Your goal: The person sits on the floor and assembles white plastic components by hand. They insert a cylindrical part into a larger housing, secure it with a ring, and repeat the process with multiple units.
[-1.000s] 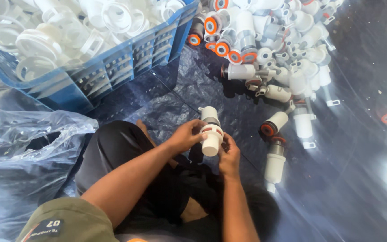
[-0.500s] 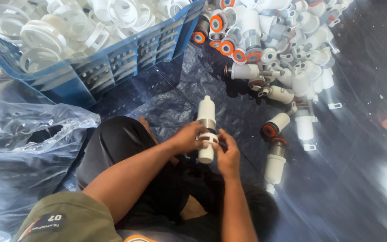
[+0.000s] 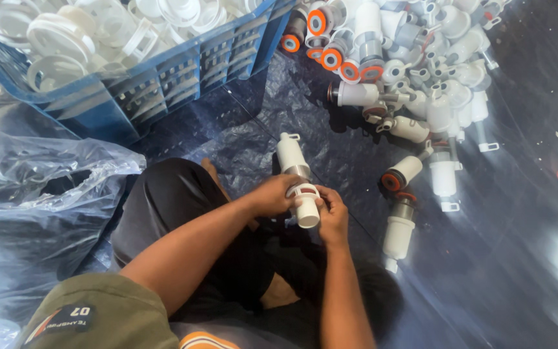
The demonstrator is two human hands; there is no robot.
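Observation:
A white plastic valve fitting (image 3: 296,174) with a metal band around its middle is held over my lap. My left hand (image 3: 272,194) grips its middle from the left. My right hand (image 3: 332,213) holds its near end, fingers on the white collar. The fitting points away from me, its far end with a small loop toward the pile. Its near end is partly hidden by my fingers.
A heap of white fittings with orange rings (image 3: 414,71) lies at the upper right on a dark tarp (image 3: 518,213). A blue crate (image 3: 182,71) of white round caps stands upper left. A clear plastic bag (image 3: 33,194) lies at my left.
The fitting has tilted from a short end-on view to lying lengthwise, pointing away. Both hands stayed on it, and the view shifted slightly.

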